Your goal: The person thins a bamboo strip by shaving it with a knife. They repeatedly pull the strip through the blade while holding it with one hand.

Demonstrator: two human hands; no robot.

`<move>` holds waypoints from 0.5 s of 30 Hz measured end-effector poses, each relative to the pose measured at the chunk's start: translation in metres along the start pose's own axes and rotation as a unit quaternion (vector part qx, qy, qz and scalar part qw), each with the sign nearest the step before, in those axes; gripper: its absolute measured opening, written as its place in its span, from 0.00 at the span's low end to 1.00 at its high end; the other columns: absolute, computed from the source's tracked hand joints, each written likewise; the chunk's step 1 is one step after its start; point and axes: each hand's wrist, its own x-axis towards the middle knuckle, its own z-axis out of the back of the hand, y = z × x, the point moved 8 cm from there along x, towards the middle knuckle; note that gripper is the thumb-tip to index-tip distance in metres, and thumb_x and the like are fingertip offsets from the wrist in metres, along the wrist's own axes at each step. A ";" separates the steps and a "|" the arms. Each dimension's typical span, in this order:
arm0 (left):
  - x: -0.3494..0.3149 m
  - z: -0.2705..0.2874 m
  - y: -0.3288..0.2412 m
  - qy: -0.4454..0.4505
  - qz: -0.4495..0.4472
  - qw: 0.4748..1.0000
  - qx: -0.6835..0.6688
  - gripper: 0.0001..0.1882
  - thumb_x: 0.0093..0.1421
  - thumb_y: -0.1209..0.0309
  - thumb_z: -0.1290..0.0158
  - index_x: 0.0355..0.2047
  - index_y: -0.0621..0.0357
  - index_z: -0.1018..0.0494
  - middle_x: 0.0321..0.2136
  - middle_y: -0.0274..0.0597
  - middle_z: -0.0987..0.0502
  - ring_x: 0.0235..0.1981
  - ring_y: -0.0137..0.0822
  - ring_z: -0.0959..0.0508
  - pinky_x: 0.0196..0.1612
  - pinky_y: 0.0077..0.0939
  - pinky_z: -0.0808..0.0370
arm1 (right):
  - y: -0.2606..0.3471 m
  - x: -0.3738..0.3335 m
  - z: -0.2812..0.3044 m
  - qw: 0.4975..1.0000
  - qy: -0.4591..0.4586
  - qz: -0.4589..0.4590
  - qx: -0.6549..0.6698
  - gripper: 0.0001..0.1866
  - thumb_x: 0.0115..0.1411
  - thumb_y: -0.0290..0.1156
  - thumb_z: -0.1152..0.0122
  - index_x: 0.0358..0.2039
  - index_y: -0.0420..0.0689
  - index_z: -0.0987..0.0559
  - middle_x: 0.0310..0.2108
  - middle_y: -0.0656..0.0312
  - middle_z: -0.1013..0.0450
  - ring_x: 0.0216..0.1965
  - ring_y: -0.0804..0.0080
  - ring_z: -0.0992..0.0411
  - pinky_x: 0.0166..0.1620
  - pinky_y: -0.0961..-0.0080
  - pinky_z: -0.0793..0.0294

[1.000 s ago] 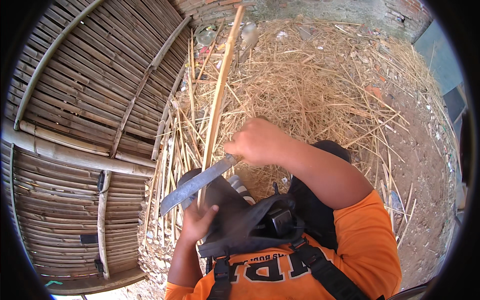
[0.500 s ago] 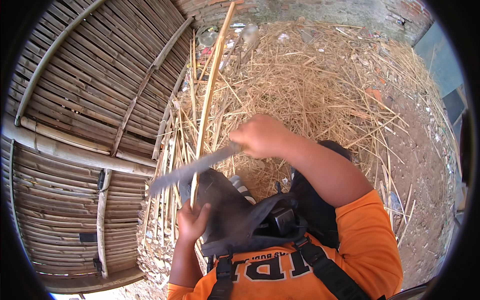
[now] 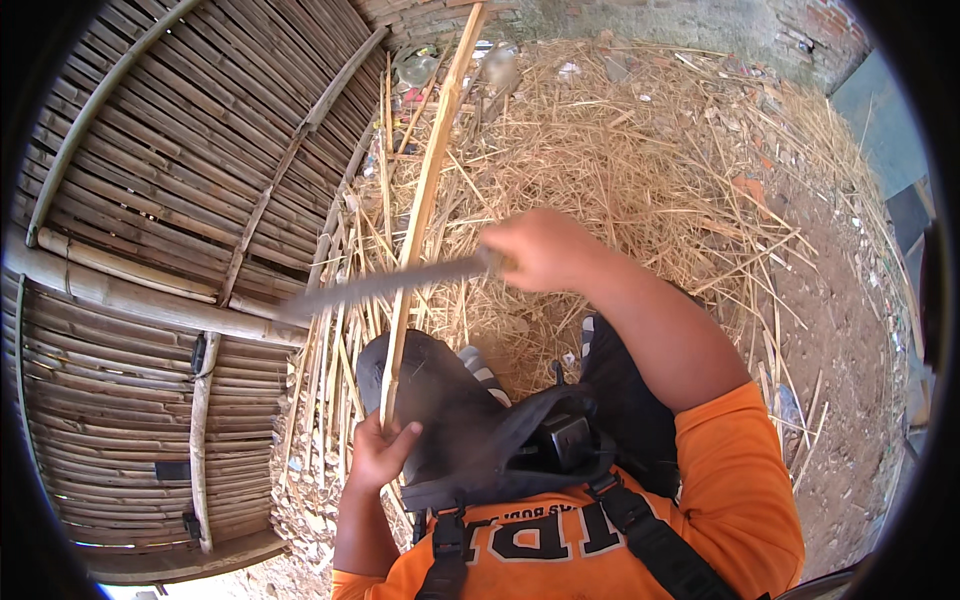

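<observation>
My left hand [image 3: 378, 455] is closed round the near end of a long, pale bamboo strip [image 3: 428, 185], beside my left knee. The strip slants away and slightly right toward the brick wall. My right hand [image 3: 540, 250] grips the handle of a machete [image 3: 385, 287], its long dark blade blurred by motion. The blade points left and lies across the strip, well beyond my left hand. Whether its edge touches the strip, I cannot tell.
Several split bamboo strips [image 3: 325, 400] lie to the left, along a bamboo slat wall [image 3: 170, 200]. Straw-like shavings [image 3: 610, 180] cover the ground ahead, with a brick wall [image 3: 640, 25] behind. A black pouch [image 3: 565, 440] rests at my lap between my bent legs.
My right hand and the machete have moved farther away along the strip, and the blade lies more level. The strip's far end has shifted slightly right; my left hand keeps its hold.
</observation>
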 end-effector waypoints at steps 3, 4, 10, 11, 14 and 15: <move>-0.002 0.001 -0.013 -0.050 -0.060 0.997 0.003 0.08 0.63 0.76 0.39 0.39 0.65 0.26 0.25 0.26 0.27 0.25 0.15 0.33 0.25 0.15 0.36 | 0.019 -0.001 -0.001 0.994 -0.014 0.085 -0.073 0.09 0.51 0.28 0.31 0.31 0.56 0.21 0.20 0.66 0.26 0.23 0.71 0.25 0.28 0.66 0.25; -0.003 0.006 -0.014 -0.062 -0.062 0.995 0.038 0.08 0.62 0.76 0.38 0.37 0.65 0.27 0.22 0.25 0.29 0.23 0.15 0.35 0.24 0.15 0.38 | 0.020 -0.001 0.001 0.992 -0.024 0.094 -0.082 0.10 0.49 0.27 0.32 0.31 0.57 0.21 0.21 0.66 0.25 0.22 0.70 0.24 0.28 0.65 0.24; -0.005 0.023 -0.014 -0.116 -0.070 0.981 0.139 0.13 0.60 0.75 0.37 0.27 0.61 0.33 0.14 0.23 0.37 0.18 0.16 0.41 0.20 0.18 0.44 | -0.080 -0.011 0.052 0.970 -0.107 -0.207 0.061 0.07 0.59 0.34 0.32 0.31 0.47 0.21 0.19 0.68 0.28 0.19 0.77 0.30 0.24 0.76 0.28; -0.005 0.021 -0.017 -0.120 -0.074 0.983 0.121 0.13 0.61 0.75 0.38 0.27 0.61 0.33 0.15 0.23 0.37 0.18 0.16 0.41 0.20 0.17 0.44 | -0.078 -0.011 0.054 0.967 -0.113 -0.218 0.064 0.08 0.60 0.34 0.32 0.32 0.46 0.21 0.19 0.69 0.28 0.19 0.78 0.30 0.23 0.77 0.29; -0.003 0.006 -0.031 -0.124 -0.076 0.987 0.076 0.12 0.62 0.76 0.39 0.28 0.61 0.32 0.16 0.23 0.37 0.19 0.16 0.41 0.20 0.17 0.45 | -0.038 -0.007 0.033 0.989 -0.071 -0.091 0.088 0.07 0.60 0.34 0.32 0.32 0.47 0.21 0.19 0.68 0.28 0.19 0.79 0.31 0.24 0.77 0.28; -0.002 0.007 -0.025 -0.116 -0.090 0.987 0.070 0.11 0.62 0.77 0.39 0.29 0.62 0.32 0.16 0.23 0.36 0.19 0.16 0.41 0.20 0.16 0.44 | -0.021 -0.007 0.027 0.996 -0.051 -0.043 0.067 0.07 0.60 0.34 0.32 0.31 0.47 0.21 0.19 0.68 0.28 0.19 0.79 0.31 0.24 0.77 0.28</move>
